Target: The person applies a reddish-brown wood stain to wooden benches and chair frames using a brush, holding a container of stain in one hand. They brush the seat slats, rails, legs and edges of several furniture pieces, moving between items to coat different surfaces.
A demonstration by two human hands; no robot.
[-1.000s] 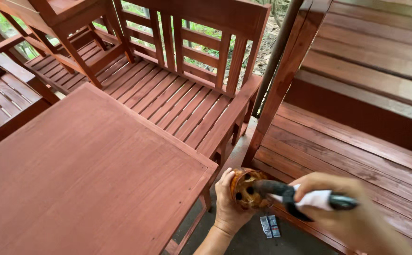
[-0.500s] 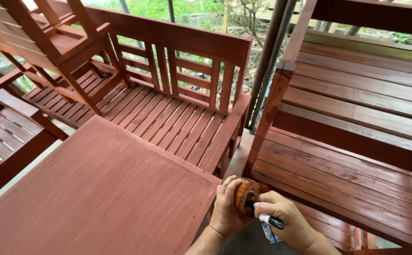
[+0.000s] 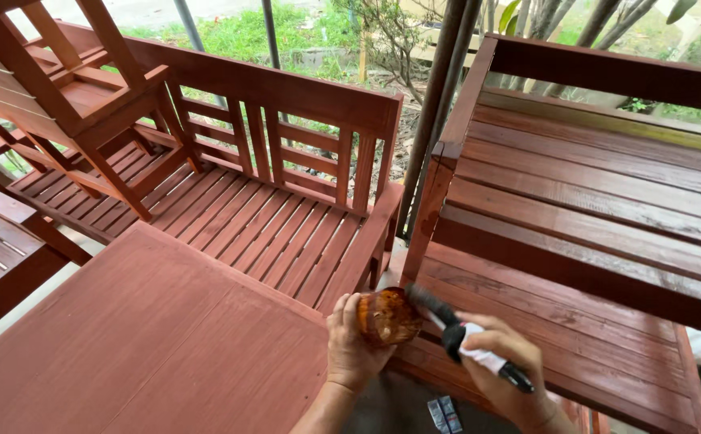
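A: Hands first. Left hand (image 3: 352, 345) wraps around a small stain-smeared cup (image 3: 387, 316), fingers curled on its side, held low between the table and the bench on the right.

B: Right?

A: Right hand (image 3: 504, 366) is closed around a paintbrush (image 3: 469, 339), grip on the white part of the handle, dark end sticking out past the knuckles. The bristle end points at the cup, touching its rim or just inside; can't tell if it's dipped.

B: What's around them?

A: Flat reddish table (image 3: 149, 345) to the left, top evenly coloured. Right of the hands, a slatted bench (image 3: 583, 241); seat boards look stained too, a bit streaky and patchy on the upper slats. Behind the table, another slatted bench (image 3: 278, 209) with a railed back, same red-brown all over. A chair (image 3: 85, 96) is stacked upside down at far left.

B: Progress?

A: Judging by colour, nearly everything in view already carries stain. No bare wood visible. The streaky slats on the right bench might want more, but that's a guess. The brush isn't on any furniture now.

B: Floor?

A: Grey, with a small flat packet (image 3: 444, 414) below the hands. Grass and a metal post (image 3: 439, 104) beyond.
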